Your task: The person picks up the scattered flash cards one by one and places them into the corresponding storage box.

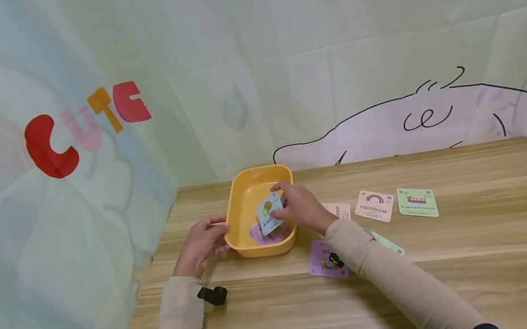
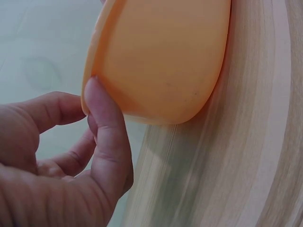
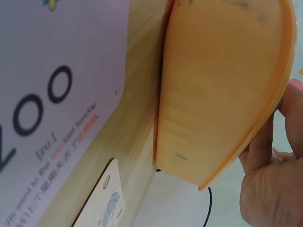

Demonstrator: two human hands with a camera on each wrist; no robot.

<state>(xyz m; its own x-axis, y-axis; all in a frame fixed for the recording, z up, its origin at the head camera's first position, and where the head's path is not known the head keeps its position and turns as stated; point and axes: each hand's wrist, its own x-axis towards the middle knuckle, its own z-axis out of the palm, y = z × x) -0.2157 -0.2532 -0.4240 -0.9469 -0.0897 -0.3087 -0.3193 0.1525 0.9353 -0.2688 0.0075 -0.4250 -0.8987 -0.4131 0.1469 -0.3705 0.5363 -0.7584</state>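
My left hand (image 1: 201, 246) pinches the rim of a yellow plastic bin (image 1: 265, 249) at its near left; the left wrist view shows thumb and fingers (image 2: 110, 137) on either side of that rim. Over the bin's inside, my right hand (image 1: 303, 204) holds a light blue kiwi card (image 1: 271, 212) between thumb and fingers. Beneath it, a purple-pink card (image 1: 282, 234) lies in the bin, partly covered. From the right wrist, the right hand (image 3: 277, 175) reaches past the rim, and the bin's wall hides the kiwi card.
Right of the bin lie a rainbow card (image 1: 374, 206), a green Dragon Boat Festival card (image 1: 417, 202) and a partly hidden moon card (image 1: 340, 210). A purple card (image 1: 320, 267) and a green card (image 1: 389, 243) lie by my right forearm. A printed curtain (image 1: 209, 81) stands behind the table.
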